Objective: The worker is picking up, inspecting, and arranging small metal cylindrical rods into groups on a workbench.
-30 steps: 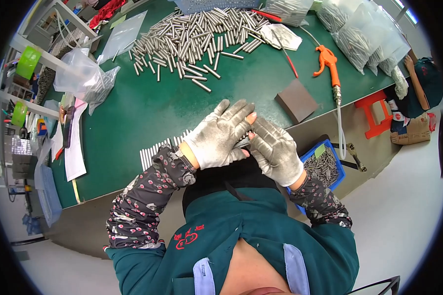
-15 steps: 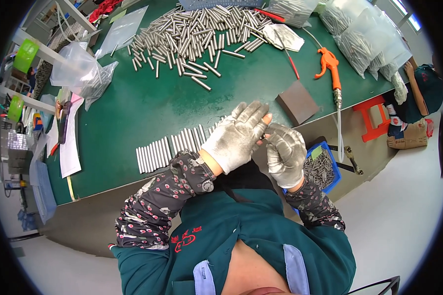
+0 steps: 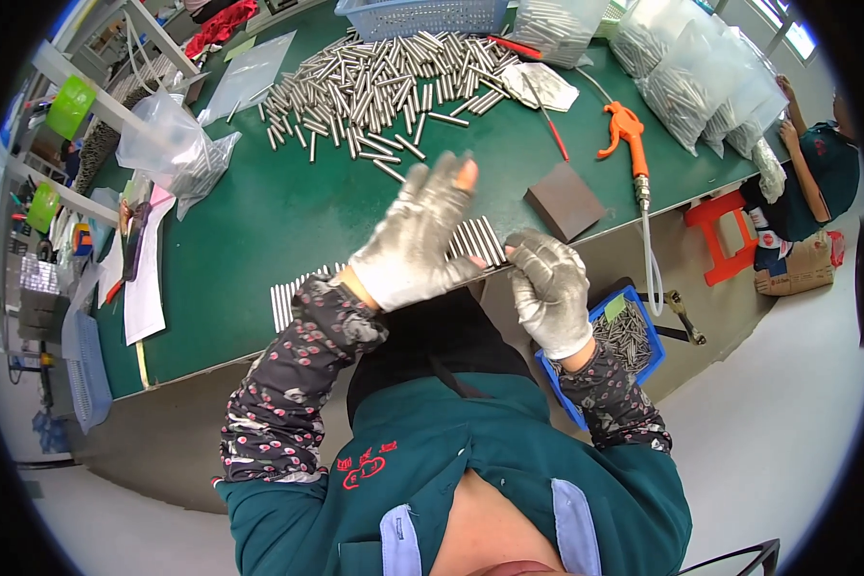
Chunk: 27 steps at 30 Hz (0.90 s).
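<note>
My left hand (image 3: 408,245), in a grey-stained white glove with bare fingertips, is held over a row of metal pins (image 3: 477,240) along the table's near edge. Its fingers are stretched out and the thumb stands apart; nothing is in it. The row's left end (image 3: 286,302) shows beside my left sleeve, while the hand and forearm hide the middle. My right hand (image 3: 550,293), gloved alike, is at the table edge by the row's right end. Its fingers are curled together, and whatever they hold, if anything, is hidden.
A heap of loose pins (image 3: 384,91) covers the far table. Right of it are a white cloth (image 3: 542,86), a red-handled thin tool (image 3: 557,139), a brown block (image 3: 564,202), an orange air gun (image 3: 626,134) and bagged pins (image 3: 682,91). A blue bin (image 3: 656,350) stands below the edge.
My left hand has moved left, away from my right hand, and its fingers have spread. The row's right part now shows. My right hand has shifted only slightly.
</note>
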Tool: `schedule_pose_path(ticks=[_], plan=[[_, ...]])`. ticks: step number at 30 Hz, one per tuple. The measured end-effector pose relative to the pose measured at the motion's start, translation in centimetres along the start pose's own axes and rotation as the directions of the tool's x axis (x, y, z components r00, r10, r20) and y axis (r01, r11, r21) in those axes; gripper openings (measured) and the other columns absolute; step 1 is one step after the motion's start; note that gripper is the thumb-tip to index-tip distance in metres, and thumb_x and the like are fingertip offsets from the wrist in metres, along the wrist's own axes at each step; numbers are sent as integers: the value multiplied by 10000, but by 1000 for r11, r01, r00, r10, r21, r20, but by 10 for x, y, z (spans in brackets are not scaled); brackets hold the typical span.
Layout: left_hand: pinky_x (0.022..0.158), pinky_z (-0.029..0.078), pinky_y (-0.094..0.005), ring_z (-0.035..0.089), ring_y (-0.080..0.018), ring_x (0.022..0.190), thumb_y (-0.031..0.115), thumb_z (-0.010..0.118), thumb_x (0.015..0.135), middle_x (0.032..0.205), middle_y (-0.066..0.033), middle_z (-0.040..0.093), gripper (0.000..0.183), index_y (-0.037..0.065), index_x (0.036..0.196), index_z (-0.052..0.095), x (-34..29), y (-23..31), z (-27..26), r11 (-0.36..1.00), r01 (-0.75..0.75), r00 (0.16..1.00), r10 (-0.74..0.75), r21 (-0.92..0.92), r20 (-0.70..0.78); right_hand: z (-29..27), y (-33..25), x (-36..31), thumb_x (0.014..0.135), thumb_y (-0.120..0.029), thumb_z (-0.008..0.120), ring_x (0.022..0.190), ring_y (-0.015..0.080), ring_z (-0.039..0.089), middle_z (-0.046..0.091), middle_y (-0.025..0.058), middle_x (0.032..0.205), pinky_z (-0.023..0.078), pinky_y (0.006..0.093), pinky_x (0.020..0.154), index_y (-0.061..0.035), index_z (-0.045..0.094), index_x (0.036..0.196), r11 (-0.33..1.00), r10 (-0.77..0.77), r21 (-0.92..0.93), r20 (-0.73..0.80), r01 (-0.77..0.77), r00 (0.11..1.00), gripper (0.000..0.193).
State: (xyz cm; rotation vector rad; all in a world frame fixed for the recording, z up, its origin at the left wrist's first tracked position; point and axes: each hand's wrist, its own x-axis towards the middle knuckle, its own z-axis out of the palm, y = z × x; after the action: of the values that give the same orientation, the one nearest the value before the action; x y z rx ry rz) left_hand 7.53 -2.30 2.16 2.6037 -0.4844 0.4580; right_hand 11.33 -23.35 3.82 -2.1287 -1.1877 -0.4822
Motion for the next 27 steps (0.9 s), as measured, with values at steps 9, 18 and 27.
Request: schedule_pose_path(ticks=[9,18,27], plan=[[1098,180,-463,264,-364,1335,585,481,830,1413,-215,314,869,-6,1409,216,-74,-14,-35,942,317,948,-316,108,-23,16,-3,68,750,-388,615,984,327,543,576,164,1050,438,434,816,-50,579,1096,986,-151,1,399,164,905,485],[1091,172,-487,266,-374,1320,533,598,742,1362,-257,347,890,-101,1310,336,-50,21,-2,921,319,937,-342,222,74,55,4,85,728,-486,623,845,310,563,554,124,817,458,427,726,-43,594,815,983,-130,-25,609,183,782,453],[1076,211,-480,311,-367,1288,501,608,742,1315,-257,396,840,-125,1257,390,-48,18,8,908,361,932,-360,211,-43,76,16,88,807,-272,595,741,295,568,558,92,744,456,405,624,-62,558,765,978,-192,25,510,208,839,217]])
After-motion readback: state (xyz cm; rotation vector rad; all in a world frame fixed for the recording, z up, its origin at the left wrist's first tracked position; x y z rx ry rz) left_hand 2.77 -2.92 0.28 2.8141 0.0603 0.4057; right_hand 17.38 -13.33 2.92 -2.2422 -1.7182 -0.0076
